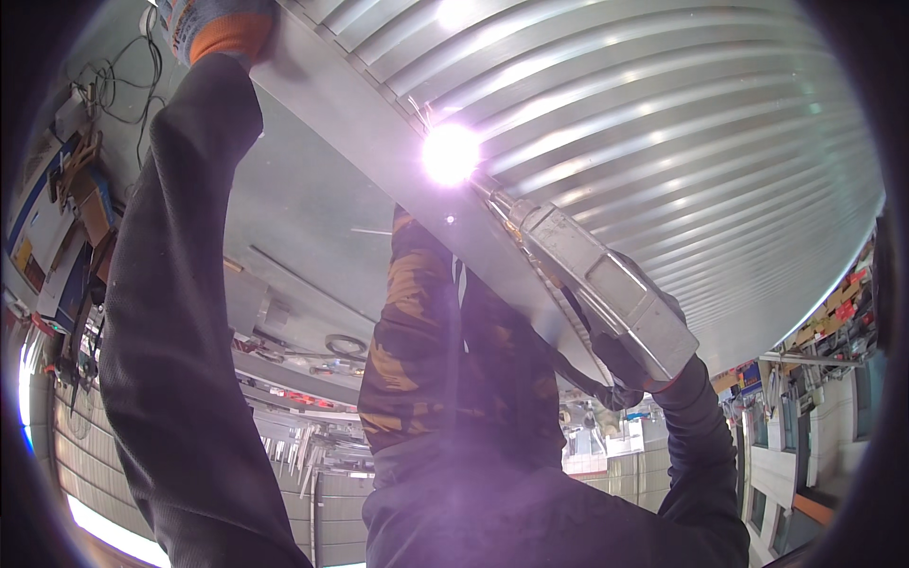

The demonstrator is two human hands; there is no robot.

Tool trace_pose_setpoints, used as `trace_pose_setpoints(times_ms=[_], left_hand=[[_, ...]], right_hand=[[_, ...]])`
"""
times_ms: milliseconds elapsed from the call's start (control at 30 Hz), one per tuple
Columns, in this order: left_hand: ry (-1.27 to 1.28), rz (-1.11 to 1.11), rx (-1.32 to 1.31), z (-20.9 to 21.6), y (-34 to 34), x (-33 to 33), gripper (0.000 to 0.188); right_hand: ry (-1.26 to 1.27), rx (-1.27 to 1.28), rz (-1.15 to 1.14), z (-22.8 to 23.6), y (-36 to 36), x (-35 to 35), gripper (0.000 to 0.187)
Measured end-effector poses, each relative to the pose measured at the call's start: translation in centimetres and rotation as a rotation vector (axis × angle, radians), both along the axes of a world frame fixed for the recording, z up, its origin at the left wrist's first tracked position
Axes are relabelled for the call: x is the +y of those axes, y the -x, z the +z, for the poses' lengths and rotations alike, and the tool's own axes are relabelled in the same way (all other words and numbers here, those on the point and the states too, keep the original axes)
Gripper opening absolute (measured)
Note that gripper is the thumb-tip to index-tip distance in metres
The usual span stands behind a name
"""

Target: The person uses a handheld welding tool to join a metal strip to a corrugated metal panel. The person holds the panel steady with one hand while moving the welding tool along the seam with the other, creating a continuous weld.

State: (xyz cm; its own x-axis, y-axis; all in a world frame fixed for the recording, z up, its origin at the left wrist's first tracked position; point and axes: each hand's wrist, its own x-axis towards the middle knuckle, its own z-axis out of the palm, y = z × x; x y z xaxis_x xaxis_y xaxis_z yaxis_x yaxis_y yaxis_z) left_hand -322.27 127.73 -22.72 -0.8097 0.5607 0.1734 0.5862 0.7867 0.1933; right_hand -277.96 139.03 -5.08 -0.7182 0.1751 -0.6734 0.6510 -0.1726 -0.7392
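My right hand point(620, 360), in a dark glove, is wrapped around the grip of a grey handheld welding gun point(606, 284). The gun's nozzle points up and left, and a glaring white-violet arc point(451, 155) burns at its tip, with a few sparks above. The glare hides the exact spot of contact, on the seam between a flat metal strip point(379, 142) and a ribbed metal panel point(606, 123). At the upper left, my left hand point(225, 33), in a grey and orange glove, lies against the strip's far end. Its fingers are mostly cut off by the picture's edge.
A cable point(606, 390) trails from the gun near my right wrist. Beyond my left arm, loose black cables point(118, 90), cartons point(90, 204) and a coiled ring point(346, 346) lie on the floor. Shelves with boxes point(833, 312) stand at the right.
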Motion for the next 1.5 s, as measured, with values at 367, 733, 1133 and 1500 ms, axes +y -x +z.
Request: trace_pose_setpoints(times_ms=[367,733,1133,1500], left_hand=[[0.032,0.013,0.004,0.9,0.0,-0.6,0.067],[0.051,0.024,-0.016,0.9,-0.4,-0.5,0.068],[-0.028,0.023,0.026,0.0,-0.9,-0.6,0.065],[0.004,0.022,0.042,0.4,-1.0,-0.3,0.064]], right_hand=[[-0.006,0.026,0.073,0.1,0.0,0.3,0.058],[-0.216,0.190,0.264,1.7,0.9,2.1,0.055],[0.103,-0.074,0.070,0.9,1.3,2.0,0.063],[0.076,-0.068,0.100,0.6,1.3,2.0,0.059]])
